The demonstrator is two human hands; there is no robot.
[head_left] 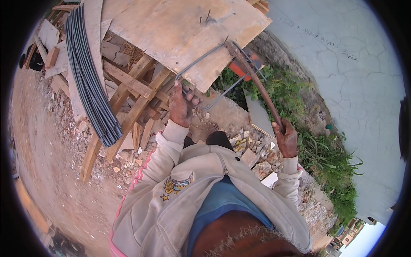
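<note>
Head view: the grey rod already has several bends, though whether its ends meet is unclear; the bundled rods seem unworked. The left grip grasps the rod's left corner, the rest reaching across the wooden surface to the brown bar, clenched near its lower end by the right grip.

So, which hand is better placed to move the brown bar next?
Probably the right hand: it grips the lower end of the brown bar, whose upper end meets the bent grey rod. The left hand holds that rod near its left bend, apart from the bar.
</note>
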